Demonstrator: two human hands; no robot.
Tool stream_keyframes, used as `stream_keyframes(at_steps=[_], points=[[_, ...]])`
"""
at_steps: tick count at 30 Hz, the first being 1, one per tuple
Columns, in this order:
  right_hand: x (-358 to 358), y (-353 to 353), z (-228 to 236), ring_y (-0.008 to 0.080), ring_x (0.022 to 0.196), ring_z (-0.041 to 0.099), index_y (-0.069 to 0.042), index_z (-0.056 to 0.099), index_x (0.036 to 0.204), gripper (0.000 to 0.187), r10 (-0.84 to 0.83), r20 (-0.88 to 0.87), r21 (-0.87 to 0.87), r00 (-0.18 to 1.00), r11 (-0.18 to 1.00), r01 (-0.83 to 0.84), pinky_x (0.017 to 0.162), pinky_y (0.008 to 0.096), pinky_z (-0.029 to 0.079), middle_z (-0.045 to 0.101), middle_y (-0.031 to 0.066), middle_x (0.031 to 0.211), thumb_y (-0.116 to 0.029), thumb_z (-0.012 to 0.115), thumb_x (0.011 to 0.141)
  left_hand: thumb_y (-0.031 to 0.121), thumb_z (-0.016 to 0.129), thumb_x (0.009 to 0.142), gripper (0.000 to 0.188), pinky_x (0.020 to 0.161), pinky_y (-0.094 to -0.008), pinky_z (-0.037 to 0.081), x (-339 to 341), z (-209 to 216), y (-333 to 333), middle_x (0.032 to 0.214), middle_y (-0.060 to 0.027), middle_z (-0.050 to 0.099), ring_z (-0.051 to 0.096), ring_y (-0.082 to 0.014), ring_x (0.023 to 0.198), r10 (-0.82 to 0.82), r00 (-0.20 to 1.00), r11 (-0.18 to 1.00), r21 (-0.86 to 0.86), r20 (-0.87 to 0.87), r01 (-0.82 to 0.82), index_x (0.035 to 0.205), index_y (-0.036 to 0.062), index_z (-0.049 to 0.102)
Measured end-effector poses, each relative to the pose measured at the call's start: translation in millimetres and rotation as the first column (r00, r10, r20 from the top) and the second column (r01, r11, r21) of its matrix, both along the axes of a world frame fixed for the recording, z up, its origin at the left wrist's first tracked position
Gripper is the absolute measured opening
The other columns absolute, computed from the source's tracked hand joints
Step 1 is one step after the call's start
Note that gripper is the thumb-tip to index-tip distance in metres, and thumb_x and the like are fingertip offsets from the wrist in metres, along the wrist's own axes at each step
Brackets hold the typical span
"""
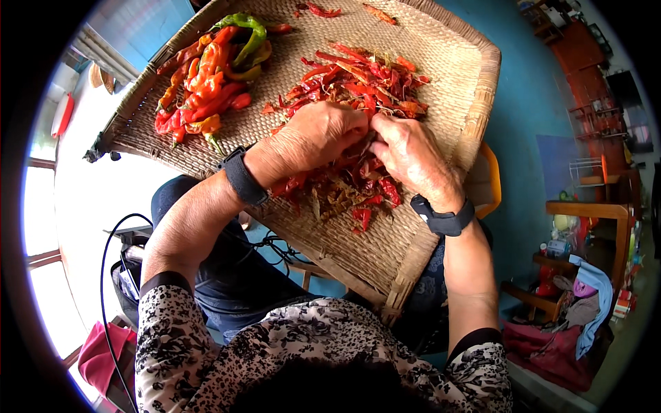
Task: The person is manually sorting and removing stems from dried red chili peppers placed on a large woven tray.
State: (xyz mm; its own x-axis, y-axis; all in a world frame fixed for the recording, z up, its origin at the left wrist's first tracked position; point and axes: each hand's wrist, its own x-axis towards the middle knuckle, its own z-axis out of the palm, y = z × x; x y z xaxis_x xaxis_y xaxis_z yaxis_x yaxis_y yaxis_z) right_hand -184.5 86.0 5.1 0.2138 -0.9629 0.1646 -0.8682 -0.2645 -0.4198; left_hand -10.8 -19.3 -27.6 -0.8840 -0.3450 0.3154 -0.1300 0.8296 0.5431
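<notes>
A woven tray (441, 62) rests across my lap, tilted to the left. Both hands meet over its middle, with fingers pinched together on a dried red chili (370, 104). My left hand (318, 134) has its fingers curled in, and its tips are partly hidden. Thumb and forefinger of my right hand (412, 153) press close beside it. Dried red chilies (361, 72) lie heaped just beyond the hands. Below the hands is a pile of torn red and brown dried chili pieces (337, 189). Fresh red chilies (210, 86) and a green chili (251, 41) sit at the tray's left.
A yellow-rimmed container (491, 179) shows beyond the tray's right edge. To the right stands a wooden chair (585, 210) with clothes on it. A black cable (103, 303) loops at the left near a dark bag (126, 286). Pink cloth (103, 358) lies at lower left.
</notes>
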Motion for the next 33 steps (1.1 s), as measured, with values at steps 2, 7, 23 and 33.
stream_keyframes(at_steps=[2,7,23,33], points=[[-4,-4,-1,0.0353,0.063,0.063,-0.002,0.057,0.091,0.014,-0.031,0.107,-0.042,0.994,0.998,0.035,0.056,0.0422,0.049,0.059,0.0175,0.065,0.004,0.061,0.079,0.012,0.066,0.088,0.014,0.069,-0.0344,0.054,2,12,-1,0.089,-0.0097,0.067,0.067,-0.0234,0.079,0.047,0.999,0.982,0.183,-0.014,-0.044,0.098,0.0037,0.062],[-16,-1,11,0.0185,0.056,0.063,-0.008,0.063,0.098,0.010,-0.163,0.180,-0.088,0.970,0.980,0.181,0.051,0.0318,0.049,0.066,0.0091,0.068,-0.007,0.064,0.087,0.017,0.063,0.093,0.018,0.075,-0.0302,0.053,7,21,-10,0.090,-0.0051,0.067,0.064,-0.0116,0.086,0.165,0.979,0.933,0.340,-0.116,-0.117,0.105,0.0036,0.063],[-162,69,8,0.0362,0.074,0.064,-0.006,0.066,0.103,0.021,-0.822,-0.228,-0.240,0.522,0.567,0.788,0.067,0.0444,0.048,0.066,0.0167,0.076,-0.021,0.062,0.089,0.016,0.058,0.097,0.014,0.069,-0.0223,0.051,5,13,-18,0.087,-0.0019,0.065,0.059,-0.0063,0.076,0.170,0.975,0.582,0.813,-0.147,0.021,0.102,0.0038,0.060],[-31,25,34,0.0159,0.071,0.065,-0.003,0.067,0.105,0.024,-0.344,0.268,-0.038,0.900,0.929,0.367,0.064,0.0291,0.052,0.069,0.0074,0.081,-0.018,0.070,0.086,0.021,0.063,0.094,0.017,0.070,-0.0221,0.053,3,13,-5,0.086,-0.0012,0.067,0.062,-0.0057,0.079,0.140,0.975,0.446,0.890,-0.175,0.096,0.105,0.0082,0.060]])
